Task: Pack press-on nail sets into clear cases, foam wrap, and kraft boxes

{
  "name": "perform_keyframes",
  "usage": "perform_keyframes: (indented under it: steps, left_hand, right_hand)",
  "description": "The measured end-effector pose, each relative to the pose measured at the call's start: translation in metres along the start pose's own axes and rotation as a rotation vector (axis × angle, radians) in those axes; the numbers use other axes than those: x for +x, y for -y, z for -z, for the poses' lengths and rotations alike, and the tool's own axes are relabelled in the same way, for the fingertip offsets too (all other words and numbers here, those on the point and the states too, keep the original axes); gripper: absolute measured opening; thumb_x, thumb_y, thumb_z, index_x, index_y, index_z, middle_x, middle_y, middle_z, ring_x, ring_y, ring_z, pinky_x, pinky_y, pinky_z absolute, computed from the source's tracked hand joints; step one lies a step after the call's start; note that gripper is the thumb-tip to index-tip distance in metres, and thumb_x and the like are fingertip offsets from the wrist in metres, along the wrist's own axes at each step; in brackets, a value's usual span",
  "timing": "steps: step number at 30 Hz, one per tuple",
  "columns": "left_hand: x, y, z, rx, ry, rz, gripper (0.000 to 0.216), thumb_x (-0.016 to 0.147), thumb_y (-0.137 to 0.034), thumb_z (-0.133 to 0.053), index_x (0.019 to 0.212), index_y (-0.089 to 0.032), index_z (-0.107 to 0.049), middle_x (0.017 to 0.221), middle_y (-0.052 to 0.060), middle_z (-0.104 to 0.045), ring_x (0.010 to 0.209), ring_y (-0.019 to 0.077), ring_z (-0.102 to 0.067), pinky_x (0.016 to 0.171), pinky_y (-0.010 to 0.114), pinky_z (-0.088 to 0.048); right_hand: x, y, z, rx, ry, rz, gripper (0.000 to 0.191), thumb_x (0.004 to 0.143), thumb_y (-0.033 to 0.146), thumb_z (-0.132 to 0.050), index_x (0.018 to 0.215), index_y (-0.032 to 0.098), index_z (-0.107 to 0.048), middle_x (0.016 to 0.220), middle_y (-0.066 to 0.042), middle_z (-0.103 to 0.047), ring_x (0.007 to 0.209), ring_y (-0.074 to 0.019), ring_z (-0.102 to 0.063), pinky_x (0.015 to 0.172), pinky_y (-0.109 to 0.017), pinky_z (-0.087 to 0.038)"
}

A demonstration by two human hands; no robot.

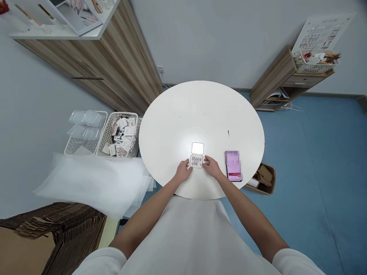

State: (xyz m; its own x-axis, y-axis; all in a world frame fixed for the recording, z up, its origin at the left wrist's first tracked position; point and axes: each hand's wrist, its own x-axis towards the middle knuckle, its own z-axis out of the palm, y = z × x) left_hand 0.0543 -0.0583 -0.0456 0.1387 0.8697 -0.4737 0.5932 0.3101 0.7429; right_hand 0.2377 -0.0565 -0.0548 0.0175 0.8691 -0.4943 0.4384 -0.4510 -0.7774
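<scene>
A small clear hinged case [196, 161] stands with its lid [197, 148] raised toward the far side of the white round table [200, 103]. Inside it lie several small pinkish pieces that look like press-on nails [196, 159], too small to make out fully. At the case's left edge is my left hand [183, 170], its thumb and fingers closed in on that side. My right hand [211, 167] has its fingertips at the right edge. Between them, the two hands hold the case near the table's front edge.
A phone [233, 166] with a lit pink screen lies right of my right hand. Baskets of small cards [123, 133] and clear packets [86, 126] stand to the left, above white sheets [94, 179] and folded cardboard [71, 229]. An open carton [269, 179] sits at the right.
</scene>
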Motion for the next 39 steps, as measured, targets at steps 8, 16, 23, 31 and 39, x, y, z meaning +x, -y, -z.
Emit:
perform_keyframes:
  steps: [8, 16, 23, 31, 39]
  left_hand:
    - [0.006, -0.004, 0.0, -0.302, -0.023, 0.042, 0.021, 0.071, -0.024, -0.051, 0.089, -0.018, -0.062, 0.08, 0.002, -0.061, 0.078, 0.0164, -0.053, 0.076, 0.03, -0.04]
    - [-0.009, -0.006, 0.006, -0.637, 0.032, 0.176, 0.029, 0.069, -0.034, -0.06, 0.092, -0.017, -0.06, 0.081, 0.004, -0.061, 0.068, 0.0117, -0.053, 0.067, 0.028, -0.043]
    - [-0.036, -0.017, 0.01, -0.818, 0.17, 0.186, 0.036, 0.065, -0.035, -0.067, 0.093, -0.017, -0.054, 0.085, 0.007, -0.064, 0.074, 0.0127, -0.058, 0.07, 0.029, -0.046]
    - [-0.056, -0.035, 0.015, -0.868, 0.238, 0.165, 0.035, 0.067, -0.032, -0.068, 0.096, -0.016, -0.055, 0.088, 0.008, -0.063, 0.073, 0.0114, -0.059, 0.069, 0.027, -0.048]
    - [-0.064, -0.042, 0.013, -0.96, 0.241, 0.18, 0.031, 0.067, -0.028, -0.068, 0.093, -0.016, -0.055, 0.087, 0.005, -0.063, 0.071, 0.0092, -0.059, 0.069, 0.025, -0.049]
  right_hand:
    - [0.002, 0.003, -0.007, 0.14, -0.044, -0.075, 0.047, 0.061, 0.014, -0.052, 0.108, 0.02, -0.054, 0.092, -0.003, -0.057, 0.07, -0.0118, -0.056, 0.067, -0.026, -0.046]
    - [-0.019, 0.002, 0.005, 0.41, 0.054, -0.03, 0.044, 0.057, 0.017, -0.059, 0.101, 0.021, -0.053, 0.092, -0.001, -0.055, 0.066, -0.0095, -0.054, 0.063, -0.026, -0.044]
    - [-0.041, 0.011, 0.018, 0.627, 0.152, -0.011, 0.042, 0.064, 0.033, -0.064, 0.102, 0.021, -0.054, 0.087, -0.002, -0.058, 0.073, -0.0121, -0.055, 0.069, -0.029, -0.045]
    - [-0.05, 0.031, 0.034, 0.796, 0.192, 0.043, 0.037, 0.07, 0.047, -0.059, 0.101, 0.027, -0.055, 0.099, -0.003, -0.06, 0.082, -0.0148, -0.057, 0.072, -0.03, -0.047]
    - [-0.066, 0.039, 0.04, 0.775, 0.248, 0.081, 0.035, 0.073, 0.048, -0.055, 0.102, 0.028, -0.053, 0.109, -0.004, -0.058, 0.088, -0.0171, -0.058, 0.071, -0.033, -0.05]
